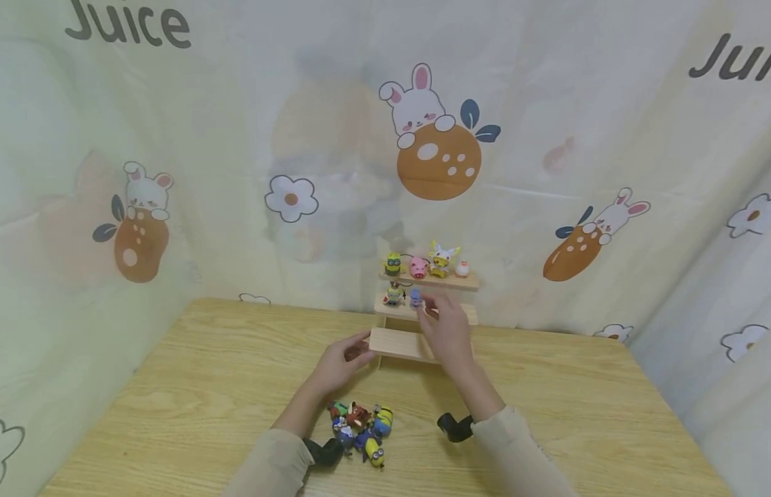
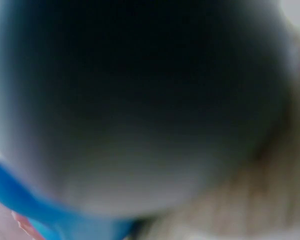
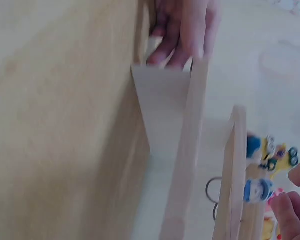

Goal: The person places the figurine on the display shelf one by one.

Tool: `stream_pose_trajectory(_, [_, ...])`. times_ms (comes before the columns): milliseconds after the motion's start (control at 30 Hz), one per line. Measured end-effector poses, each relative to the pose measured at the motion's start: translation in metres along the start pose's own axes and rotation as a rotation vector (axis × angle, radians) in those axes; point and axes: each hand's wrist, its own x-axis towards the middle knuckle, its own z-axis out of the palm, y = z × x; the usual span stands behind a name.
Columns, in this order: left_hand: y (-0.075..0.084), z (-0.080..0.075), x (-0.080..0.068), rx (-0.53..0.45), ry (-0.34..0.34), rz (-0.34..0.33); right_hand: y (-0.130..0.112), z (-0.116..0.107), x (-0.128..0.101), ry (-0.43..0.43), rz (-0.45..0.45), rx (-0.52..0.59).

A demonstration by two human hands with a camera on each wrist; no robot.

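Note:
My left hand [image 1: 338,362] grips the left end of a small three-tier wooden display shelf [image 1: 397,343], at its lowest board. In the right wrist view the thumb lies at the board's end and the fingers [image 3: 165,50] curl by the white side panel [image 3: 162,100]. My right hand [image 1: 450,335] reaches over the middle tier, its fingertips right at the top of a small blue figurine [image 3: 257,191]. That figurine stands upright on the board beside a minion figurine [image 1: 394,295]. Fingers and thumb are apart there. A dark blur fills most of the left wrist view.
The top tier carries a minion [image 1: 393,264], a pink pig [image 1: 418,267], a yellow figurine with white ears [image 1: 443,261] and a small white figurine [image 1: 462,269]. Several figurines [image 1: 359,415] lie piled on the wooden table [image 1: 236,386] near my left forearm. A printed curtain [image 1: 335,124] hangs behind.

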Motion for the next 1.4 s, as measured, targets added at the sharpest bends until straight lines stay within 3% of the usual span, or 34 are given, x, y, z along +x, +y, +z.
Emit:
stream_pose_trajectory(100, [0.0,0.001,0.0,0.003,0.001,0.008,-0.005,0.001,-0.017,-0.024,-0.022,0.026])
stream_pose_trajectory(200, [0.001,0.001,0.0,0.001,0.004,0.011,-0.011,0.002,-0.035,-0.13,-0.031,0.045])
stream_pose_trajectory(367, [0.003,0.001,-0.001,-0.005,0.003,0.001,-0.017,0.003,-0.059,-0.433,-0.024,0.076])
stream_pose_trajectory(533, [0.002,0.001,-0.002,-0.028,0.006,-0.006,-0.017,0.001,-0.07,-0.77,-0.082,0.077])
stream_pose_trajectory(667, [0.003,0.0,-0.002,-0.034,0.011,-0.006,-0.016,0.001,-0.075,-0.92,-0.128,0.041])
stream_pose_trajectory(867, [0.004,-0.001,-0.003,-0.028,0.002,-0.002,-0.017,-0.003,-0.081,-0.995,-0.159,-0.028])
stream_pose_trajectory(1033, [0.003,-0.002,-0.002,-0.02,-0.002,0.0,-0.02,0.0,-0.084,-0.981,-0.163,-0.034])
stream_pose_trajectory(1400, [0.001,-0.001,-0.002,-0.001,-0.011,0.01,-0.017,0.001,-0.089,-0.933,-0.078,-0.081])
